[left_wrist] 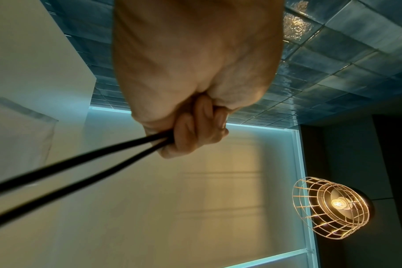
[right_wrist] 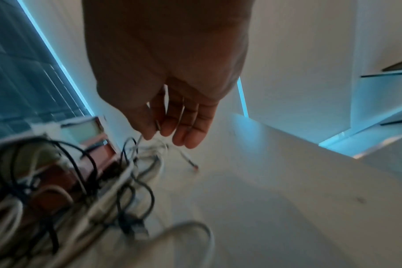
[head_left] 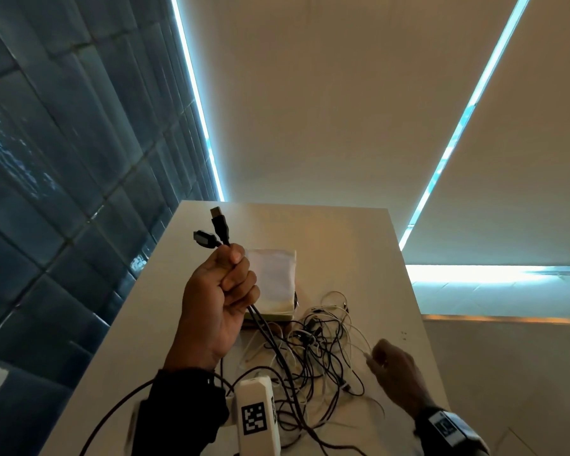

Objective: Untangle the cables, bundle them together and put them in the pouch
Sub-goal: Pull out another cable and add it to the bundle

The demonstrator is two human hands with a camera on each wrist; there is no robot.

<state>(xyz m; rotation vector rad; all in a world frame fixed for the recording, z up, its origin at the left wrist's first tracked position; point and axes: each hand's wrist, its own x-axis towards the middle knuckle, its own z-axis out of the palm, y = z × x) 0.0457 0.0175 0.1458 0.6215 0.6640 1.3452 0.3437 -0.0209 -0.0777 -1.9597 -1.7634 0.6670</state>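
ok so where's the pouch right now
In the head view the pouch lies on the white table, centre-left, just behind the raised left hand and beyond the tangle of cables.

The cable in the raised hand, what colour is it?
Black cable, gripped by the left hand; clearest in the head view.

white table (head_left: 392, 258), blue tiled wall (head_left: 63, 143), wire-cage lamp (left_wrist: 333, 208)
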